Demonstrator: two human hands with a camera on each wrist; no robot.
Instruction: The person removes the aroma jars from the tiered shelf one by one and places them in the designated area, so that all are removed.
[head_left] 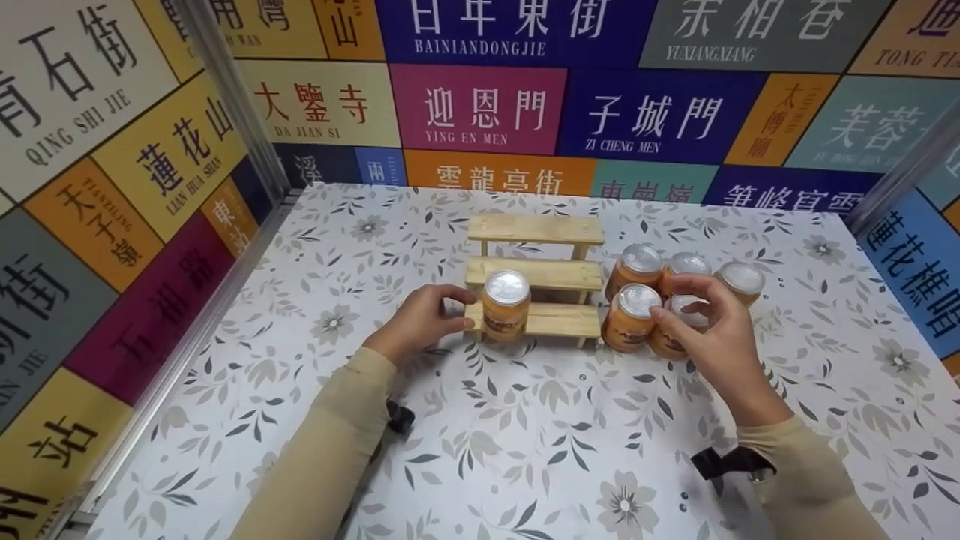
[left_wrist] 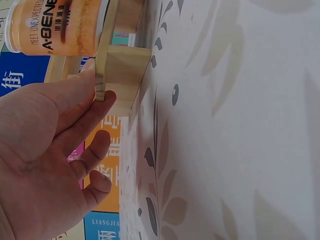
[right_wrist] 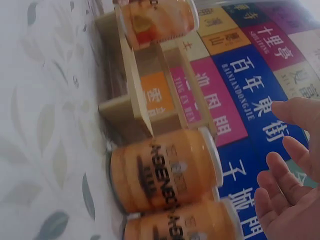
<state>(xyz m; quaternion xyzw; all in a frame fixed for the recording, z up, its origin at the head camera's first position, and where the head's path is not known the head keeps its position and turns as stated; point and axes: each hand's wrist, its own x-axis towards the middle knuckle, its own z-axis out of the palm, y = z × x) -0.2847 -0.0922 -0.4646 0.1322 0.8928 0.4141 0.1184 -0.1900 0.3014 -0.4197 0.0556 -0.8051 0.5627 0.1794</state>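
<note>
A three-step wooden rack (head_left: 536,229) stands mid-table. An orange can (head_left: 505,307) with a silver lid sits upright at the left of its lowest step. My left hand (head_left: 427,319) pinches the left end of that step, thumb above and a finger beneath, as the left wrist view shows (left_wrist: 45,135). Right of the rack several similar cans stand upright together, among them a front-left can (head_left: 630,322). Over the front ones hovers my right hand (head_left: 716,330), fingers loosely bent. In the right wrist view the fingertips (right_wrist: 265,192) are apart from the cans.
The table (head_left: 480,465) has a white cover printed with grey leaves and flowers. Behind it rises a wall (head_left: 480,105) of coloured panels with lettering, and another panel wall (head_left: 112,202) flanks the left side.
</note>
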